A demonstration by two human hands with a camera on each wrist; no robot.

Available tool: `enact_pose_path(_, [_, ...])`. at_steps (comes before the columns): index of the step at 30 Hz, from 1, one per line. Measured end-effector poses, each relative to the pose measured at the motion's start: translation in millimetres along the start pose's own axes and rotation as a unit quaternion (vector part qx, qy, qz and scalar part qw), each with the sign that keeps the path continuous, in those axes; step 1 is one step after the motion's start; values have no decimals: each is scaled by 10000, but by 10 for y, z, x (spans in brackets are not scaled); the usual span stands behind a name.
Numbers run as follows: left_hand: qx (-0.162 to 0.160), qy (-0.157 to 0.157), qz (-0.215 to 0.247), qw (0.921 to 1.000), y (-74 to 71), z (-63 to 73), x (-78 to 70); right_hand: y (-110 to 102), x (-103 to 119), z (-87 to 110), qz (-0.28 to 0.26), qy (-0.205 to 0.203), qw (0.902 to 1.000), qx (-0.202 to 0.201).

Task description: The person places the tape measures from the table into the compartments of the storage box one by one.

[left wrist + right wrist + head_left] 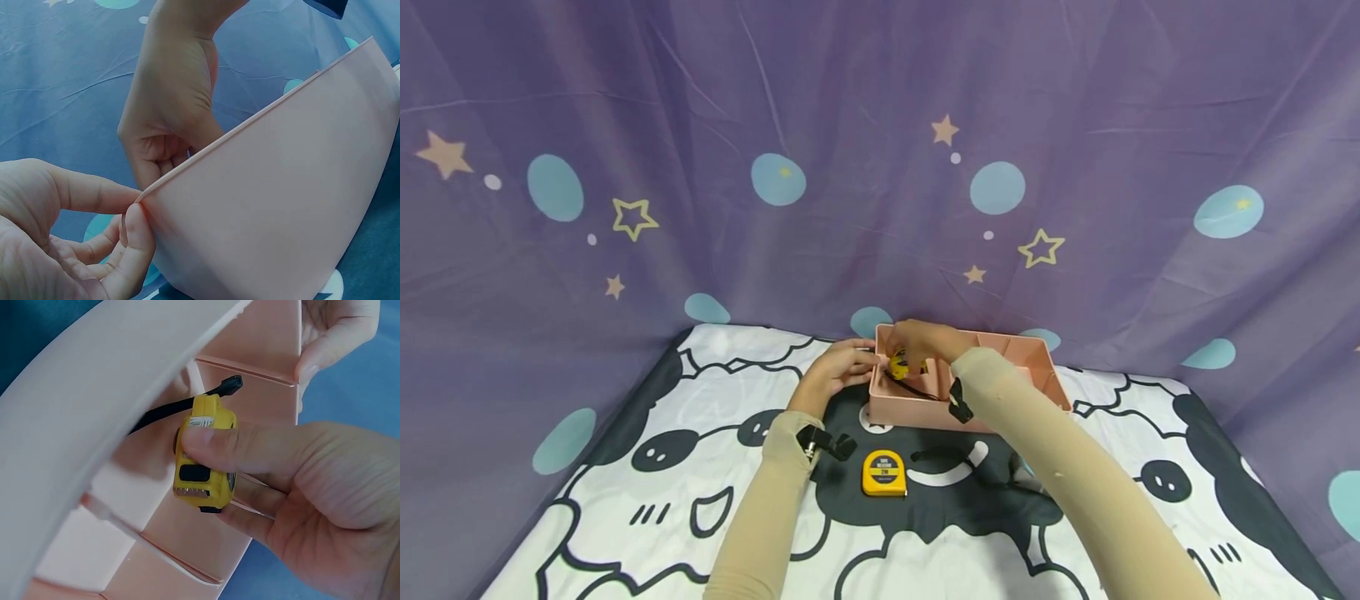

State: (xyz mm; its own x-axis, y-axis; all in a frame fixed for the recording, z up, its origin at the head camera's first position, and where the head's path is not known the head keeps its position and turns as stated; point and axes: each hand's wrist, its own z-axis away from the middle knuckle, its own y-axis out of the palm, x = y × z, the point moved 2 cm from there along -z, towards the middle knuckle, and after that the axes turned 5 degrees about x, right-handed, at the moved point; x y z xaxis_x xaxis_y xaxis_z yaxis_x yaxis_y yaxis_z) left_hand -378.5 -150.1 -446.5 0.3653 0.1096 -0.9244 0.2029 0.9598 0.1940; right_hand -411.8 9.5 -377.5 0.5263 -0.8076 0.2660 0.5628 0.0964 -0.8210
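My right hand [925, 340] reaches down into the left compartment of a pink divided box [925, 412]. Between its thumb and fingers it grips a yellow tape measure [217, 484] with a black button; a black strap [164, 412] trails beside it inside the box. At the box's left end, my left hand [842, 367] pinches the rim, thumb and forefinger meeting at the corner in the left wrist view. A second yellow tape measure [883, 473] with a dark round label lies on the cloth in front of the box.
A grey object [1024, 477] lies partly hidden behind my right forearm. Thin dividers [156, 547] split the box into compartments. Under everything is a black-and-white cartoon cloth [700, 467], and a purple curtain [880, 208] hangs close behind the box.
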Motion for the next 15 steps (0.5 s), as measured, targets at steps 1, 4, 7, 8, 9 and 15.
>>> enact_pose_path(1, [-8, -1, -6, 10000, -1, 1, -5, -2, 1, -9, 17, 6, 10000, 28])
enact_pose_path(4, [-30, -1, -15, 10000, -1, 0, -16, -8, 4, -44, 16, 69, 9999, 124])
enact_pose_path(7, [-25, 8, -2, 10000, 1, -1, -18, -7, -2, -69, -109, 144, 9994, 281])
enact_pose_path(8, [-19, 17, -2, 10000, 3, -1, -17, -6, -4, -77, -134, 160, 9993, 318])
enact_pose_path(9, [-16, 27, 4, 10000, 6, -1, -16, -3, -9, -87, -121, 156, 9992, 356])
enact_pose_path(15, [-4, 46, 105, 9999, 26, -6, -12, 16, -14, -133, 120, 53, 9991, 398])
